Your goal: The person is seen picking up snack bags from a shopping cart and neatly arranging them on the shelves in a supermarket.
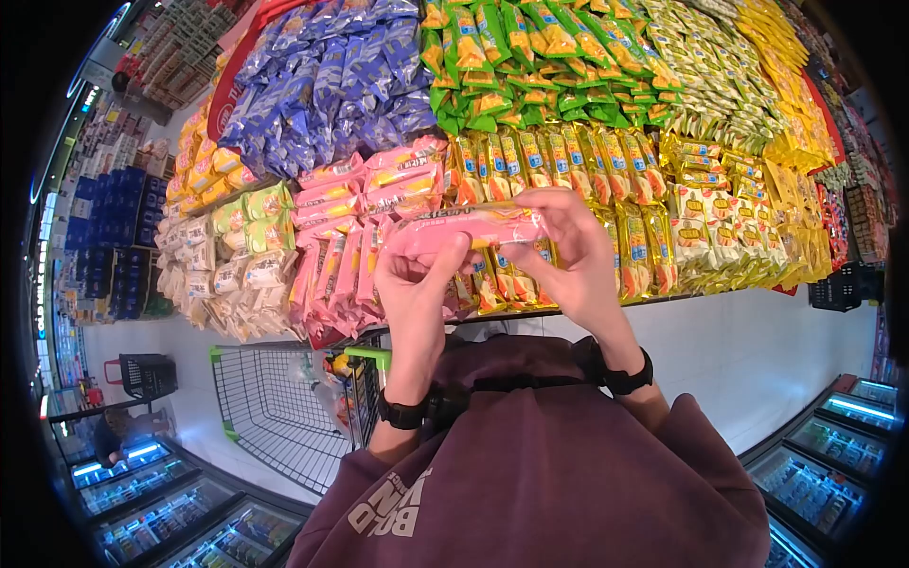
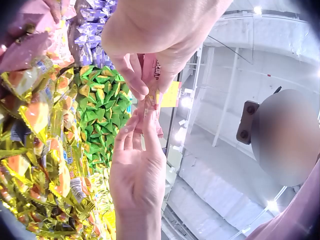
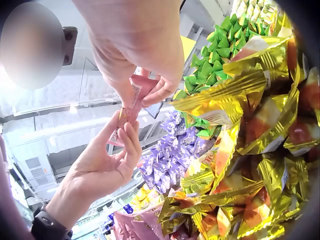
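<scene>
A long pink snack packet (image 1: 478, 229) is held level in front of the chest, over the edge of the display. My left hand (image 1: 417, 289) pinches its left end, thumb along the near face. At the other end my right hand (image 1: 579, 256) grips it between the thumb below and the fingers over the top edge. From the left wrist view, the fingers of both hands meet the pink wrapper (image 2: 150, 70) from opposite ends. Small print shows on the wrapper (image 3: 141, 91) in the right wrist view; the hands cover parts of it.
Piled before me are similar pink packets (image 1: 327, 270), gold packets (image 1: 644, 246), green packets (image 1: 568, 57) and blue packets (image 1: 322, 80). A shopping cart (image 1: 275, 393) with some goods stands at my left. Behind are a black basket (image 1: 147, 377) and lit freezers (image 1: 824, 473).
</scene>
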`<control>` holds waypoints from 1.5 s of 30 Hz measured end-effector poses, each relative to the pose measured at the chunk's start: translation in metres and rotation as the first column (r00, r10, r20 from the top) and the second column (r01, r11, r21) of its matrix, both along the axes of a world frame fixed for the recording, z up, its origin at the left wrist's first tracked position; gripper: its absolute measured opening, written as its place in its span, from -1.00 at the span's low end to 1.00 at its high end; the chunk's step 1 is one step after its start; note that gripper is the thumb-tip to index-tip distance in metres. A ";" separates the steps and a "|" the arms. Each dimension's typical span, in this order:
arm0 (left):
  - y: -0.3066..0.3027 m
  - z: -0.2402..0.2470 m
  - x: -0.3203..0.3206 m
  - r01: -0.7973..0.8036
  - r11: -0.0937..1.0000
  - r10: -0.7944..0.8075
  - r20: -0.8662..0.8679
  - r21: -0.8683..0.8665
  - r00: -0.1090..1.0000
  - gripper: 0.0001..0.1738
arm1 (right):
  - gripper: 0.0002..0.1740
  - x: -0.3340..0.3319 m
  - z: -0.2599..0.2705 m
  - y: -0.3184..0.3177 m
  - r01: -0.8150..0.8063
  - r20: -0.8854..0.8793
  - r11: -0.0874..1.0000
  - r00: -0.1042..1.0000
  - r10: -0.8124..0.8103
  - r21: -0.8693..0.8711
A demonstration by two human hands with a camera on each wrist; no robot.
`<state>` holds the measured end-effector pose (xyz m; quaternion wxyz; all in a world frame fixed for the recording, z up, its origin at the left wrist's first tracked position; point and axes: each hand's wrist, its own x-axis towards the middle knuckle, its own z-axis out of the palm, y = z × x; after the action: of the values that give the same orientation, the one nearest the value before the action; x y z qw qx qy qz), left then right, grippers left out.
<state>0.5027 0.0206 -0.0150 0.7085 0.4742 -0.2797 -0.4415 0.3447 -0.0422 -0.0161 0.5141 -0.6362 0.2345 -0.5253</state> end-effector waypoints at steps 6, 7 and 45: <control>-0.006 0.010 0.003 0.116 0.987 -0.118 -0.013 -0.111 0.993 -0.74 | -0.56 0.000 0.011 0.000 0.006 0.067 0.983 0.998 -0.019 0.183; -0.006 0.012 0.003 0.123 0.984 -0.126 -0.016 -0.132 0.992 -0.74 | -0.58 -0.001 0.011 0.000 0.013 0.055 0.984 0.998 -0.023 0.179; 0.002 0.013 0.001 0.088 0.906 0.390 0.897 -0.415 0.209 -0.61 | -0.47 -0.003 0.002 0.013 -0.062 0.013 0.993 0.998 0.061 0.105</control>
<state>0.5041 0.0226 -0.0018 0.4956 0.5230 -0.6879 0.0870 0.3418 -0.0294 -0.0140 0.5640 -0.6125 0.2398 -0.4993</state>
